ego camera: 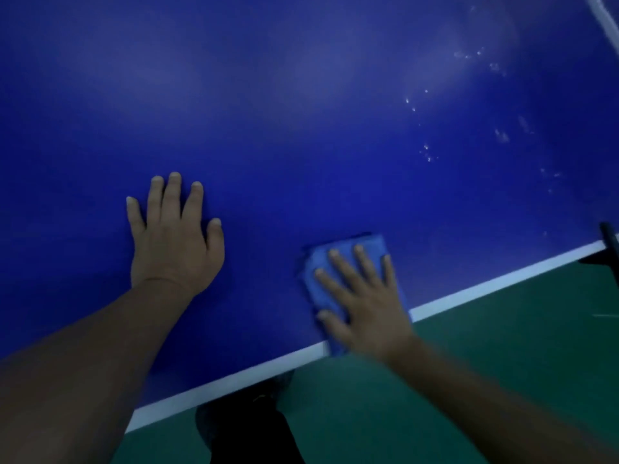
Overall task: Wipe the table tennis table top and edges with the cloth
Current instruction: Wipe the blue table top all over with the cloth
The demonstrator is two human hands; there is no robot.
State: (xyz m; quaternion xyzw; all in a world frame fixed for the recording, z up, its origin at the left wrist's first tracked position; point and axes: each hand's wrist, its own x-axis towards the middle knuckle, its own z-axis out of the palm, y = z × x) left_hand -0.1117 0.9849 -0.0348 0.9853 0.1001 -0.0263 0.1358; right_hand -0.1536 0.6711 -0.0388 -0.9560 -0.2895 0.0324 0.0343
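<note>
My right hand (pixel 365 306), fingers spread flat, presses the folded blue cloth (pixel 348 262) onto the blue worktop (pixel 301 112), just beside its white edge line (pixel 234 383). My left hand (pixel 174 236) rests spread and flat, well apart from it. The cloth looks soft, light and likely to bunch; control it by palm pressure across its middle. Pale specks (pixel 427 150), possibly droplets, lie farther right.

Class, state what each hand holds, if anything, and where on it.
Neither grips anything. The right hand presses flat on the blue cloth's near part; the left hand rests on the table.
</note>
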